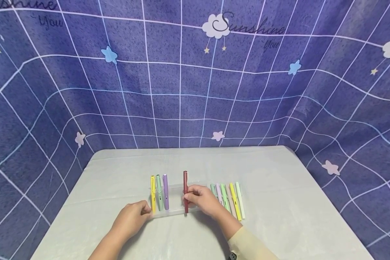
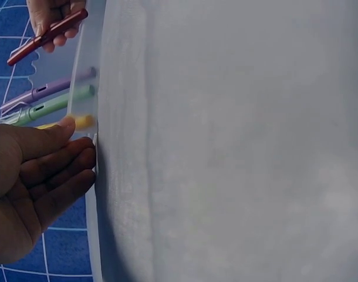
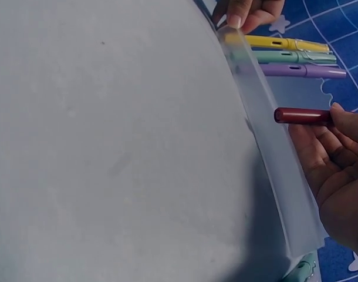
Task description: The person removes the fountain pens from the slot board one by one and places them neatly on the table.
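Note:
My right hand (image 1: 202, 198) pinches a dark red pen (image 1: 185, 184) by its middle, thumb in front. The pen stands nearly upright in the head view, over the front of a clear plastic pen holder (image 1: 172, 213). In the right wrist view the red pen's end (image 3: 284, 115) is above the holder's front wall (image 3: 279, 158). My left hand (image 1: 134, 216) grips the holder's left front corner, thumb on its wall in the left wrist view. Leaning in the holder are a yellow pen (image 1: 153, 195), a green pen (image 1: 159, 193) and a purple pen (image 1: 165, 193).
Right of the holder, several capped pens (image 1: 228, 200) lie side by side in pale green, lilac, yellow and other light colours. A pale cloth covers the table (image 1: 279, 202). A blue grid-patterned curtain (image 1: 195, 79) surrounds its back and sides.

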Demonstrator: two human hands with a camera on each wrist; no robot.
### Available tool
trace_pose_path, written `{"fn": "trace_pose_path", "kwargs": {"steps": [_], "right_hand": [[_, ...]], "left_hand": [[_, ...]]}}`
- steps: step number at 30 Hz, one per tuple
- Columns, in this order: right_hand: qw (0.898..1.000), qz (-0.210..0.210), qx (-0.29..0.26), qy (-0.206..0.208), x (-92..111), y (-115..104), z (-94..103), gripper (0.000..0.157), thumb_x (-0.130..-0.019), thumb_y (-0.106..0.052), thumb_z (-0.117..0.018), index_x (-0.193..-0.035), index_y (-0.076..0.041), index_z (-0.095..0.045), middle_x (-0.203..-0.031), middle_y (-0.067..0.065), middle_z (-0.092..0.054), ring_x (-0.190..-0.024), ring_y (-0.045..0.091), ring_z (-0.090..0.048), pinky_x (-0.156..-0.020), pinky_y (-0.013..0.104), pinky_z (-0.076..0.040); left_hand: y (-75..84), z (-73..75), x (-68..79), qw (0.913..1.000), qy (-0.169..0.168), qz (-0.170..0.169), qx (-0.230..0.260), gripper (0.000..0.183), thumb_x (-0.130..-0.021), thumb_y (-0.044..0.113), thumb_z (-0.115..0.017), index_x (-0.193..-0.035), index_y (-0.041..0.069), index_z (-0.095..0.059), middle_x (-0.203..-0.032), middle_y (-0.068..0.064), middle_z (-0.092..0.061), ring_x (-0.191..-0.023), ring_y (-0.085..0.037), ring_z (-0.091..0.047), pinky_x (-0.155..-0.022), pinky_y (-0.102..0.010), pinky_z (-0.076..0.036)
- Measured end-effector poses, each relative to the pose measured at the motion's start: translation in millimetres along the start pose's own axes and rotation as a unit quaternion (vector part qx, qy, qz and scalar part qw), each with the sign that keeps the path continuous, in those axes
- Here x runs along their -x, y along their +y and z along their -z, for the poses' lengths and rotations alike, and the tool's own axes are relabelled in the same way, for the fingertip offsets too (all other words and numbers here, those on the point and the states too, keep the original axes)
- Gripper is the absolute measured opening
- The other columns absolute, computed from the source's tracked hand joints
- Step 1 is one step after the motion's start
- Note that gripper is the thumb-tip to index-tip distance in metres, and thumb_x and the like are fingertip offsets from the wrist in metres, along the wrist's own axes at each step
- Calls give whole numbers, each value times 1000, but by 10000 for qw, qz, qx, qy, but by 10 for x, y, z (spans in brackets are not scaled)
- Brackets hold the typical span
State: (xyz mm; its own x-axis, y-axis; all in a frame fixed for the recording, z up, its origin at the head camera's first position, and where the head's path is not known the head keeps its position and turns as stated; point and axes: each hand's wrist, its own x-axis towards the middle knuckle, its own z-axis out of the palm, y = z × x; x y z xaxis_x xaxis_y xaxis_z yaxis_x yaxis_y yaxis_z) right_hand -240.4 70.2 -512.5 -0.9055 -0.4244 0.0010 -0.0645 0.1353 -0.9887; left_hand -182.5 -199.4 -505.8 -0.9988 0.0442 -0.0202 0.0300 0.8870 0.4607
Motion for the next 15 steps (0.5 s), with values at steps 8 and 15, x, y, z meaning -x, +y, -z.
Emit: {"fn": "trace_pose_path", "kwargs": {"steps": [8,15], "right_hand": [[9999,43,-83,-66,16,27,91,19,-95,-14,-65,-104,2,-65,-98,20,-71,-88,21,-70,-81,40,-61],[10000,17,39,-14,47,32,170,20,-96,-17,-64,-105,1,-65,-98,17,-71,-89,22,-71,-82,40,-60]], "left_hand": [[-8,-25,-5,10000,66,-9,-8,17,-76,24,-82,-82,24,-66,-78,11,-71,-82,-17,-68,-82,-48,-54],[-4,-15,-4,10000,39,-3,-30,16,-77,24,-81,-82,24,-65,-80,10,-71,-84,-20,-69,-82,-49,-54]]}}
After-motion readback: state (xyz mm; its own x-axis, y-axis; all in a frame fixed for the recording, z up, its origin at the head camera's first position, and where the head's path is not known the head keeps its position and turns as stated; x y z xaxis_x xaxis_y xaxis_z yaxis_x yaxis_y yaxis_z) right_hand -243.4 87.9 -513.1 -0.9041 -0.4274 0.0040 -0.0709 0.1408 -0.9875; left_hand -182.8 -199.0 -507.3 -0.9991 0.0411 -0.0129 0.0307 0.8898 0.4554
